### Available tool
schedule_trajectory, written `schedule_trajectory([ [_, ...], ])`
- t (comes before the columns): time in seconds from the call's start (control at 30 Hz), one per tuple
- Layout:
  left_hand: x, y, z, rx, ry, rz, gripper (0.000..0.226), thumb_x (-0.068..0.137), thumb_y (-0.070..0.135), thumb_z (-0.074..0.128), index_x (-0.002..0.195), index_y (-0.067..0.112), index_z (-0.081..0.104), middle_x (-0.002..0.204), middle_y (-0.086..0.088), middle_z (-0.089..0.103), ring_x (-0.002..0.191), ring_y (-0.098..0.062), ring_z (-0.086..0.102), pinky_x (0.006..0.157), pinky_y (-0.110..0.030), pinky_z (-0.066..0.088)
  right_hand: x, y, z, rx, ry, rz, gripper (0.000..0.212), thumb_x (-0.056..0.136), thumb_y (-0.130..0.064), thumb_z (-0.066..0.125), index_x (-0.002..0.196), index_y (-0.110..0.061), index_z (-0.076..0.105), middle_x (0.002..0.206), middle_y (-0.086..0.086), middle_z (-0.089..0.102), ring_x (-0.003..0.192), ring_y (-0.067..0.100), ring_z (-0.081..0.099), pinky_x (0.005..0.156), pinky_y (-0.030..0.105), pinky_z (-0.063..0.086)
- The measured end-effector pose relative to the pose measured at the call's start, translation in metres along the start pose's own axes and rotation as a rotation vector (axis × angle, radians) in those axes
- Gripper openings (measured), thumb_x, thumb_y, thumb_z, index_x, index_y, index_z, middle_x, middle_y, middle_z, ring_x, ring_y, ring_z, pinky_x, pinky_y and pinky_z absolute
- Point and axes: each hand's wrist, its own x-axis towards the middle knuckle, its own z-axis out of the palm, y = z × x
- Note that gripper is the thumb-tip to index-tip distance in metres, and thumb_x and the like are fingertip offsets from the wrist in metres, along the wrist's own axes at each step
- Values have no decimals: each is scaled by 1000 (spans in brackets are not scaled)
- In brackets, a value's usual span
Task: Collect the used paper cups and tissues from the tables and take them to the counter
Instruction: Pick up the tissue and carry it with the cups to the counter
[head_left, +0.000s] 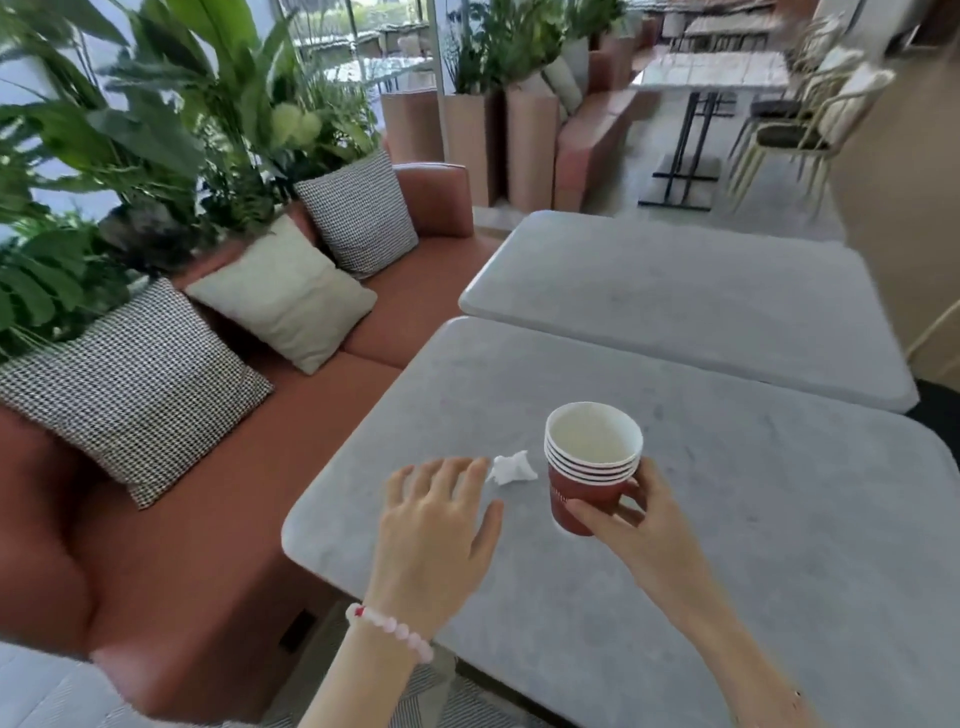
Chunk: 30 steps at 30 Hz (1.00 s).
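A stack of several red paper cups (582, 480) with white rims is gripped by my right hand (631, 525), thumb in front and fingers behind, over the near grey table (727, 545). The top cup looks empty inside. A crumpled white tissue (511, 467) lies on the table just left of the cups. My left hand (436, 525), with a pink bead bracelet on the wrist, hovers palm down with fingers spread; its fingertips are right beside the tissue, holding nothing.
A second grey table (701, 291) stands just beyond the near one. A terracotta sofa (218, 545) with several cushions runs along the left, backed by large plants. Farther off are tall planters, a tiled table (711, 73) and chairs (800, 124).
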Motion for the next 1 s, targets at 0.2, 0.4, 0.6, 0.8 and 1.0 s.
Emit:
schedule_trajectory([
  [0.2,28,-13,29,-60,-42,106,31,86,33,58,108,13,65,102,-1,69,91,-25,64,83,-40,50,14,10,7,-15,97,59,45,70,-15,81,101,-33,55,103,-10,65,89,-8,62,71,10,49],
  [0.4,56,-35,53,-121,-84,225,37,86,36,42,106,15,65,99,1,68,88,-24,64,79,-38,49,23,17,20,-14,186,99,48,71,-18,82,106,-36,55,104,-14,65,94,-6,61,75,11,49],
  [0.6,81,-73,73,-165,-111,309,29,83,31,52,100,13,66,93,-1,69,83,-26,66,74,-37,50,31,18,43,4,334,126,47,70,-17,82,101,-38,54,104,-14,65,94,-6,61,74,8,47],
  [0.8,96,-95,96,-203,-211,379,31,84,32,51,102,13,66,92,-1,69,82,-26,65,75,-38,50,39,19,65,0,442,140,48,69,-17,82,95,-46,52,101,-20,63,92,-9,61,71,5,45],
  [1.0,101,-112,143,-272,-371,350,26,81,24,69,102,10,65,94,-4,69,85,-30,65,75,-39,48,44,27,76,2,497,165,54,70,-14,81,106,-41,51,109,-16,63,98,-3,61,78,8,47],
])
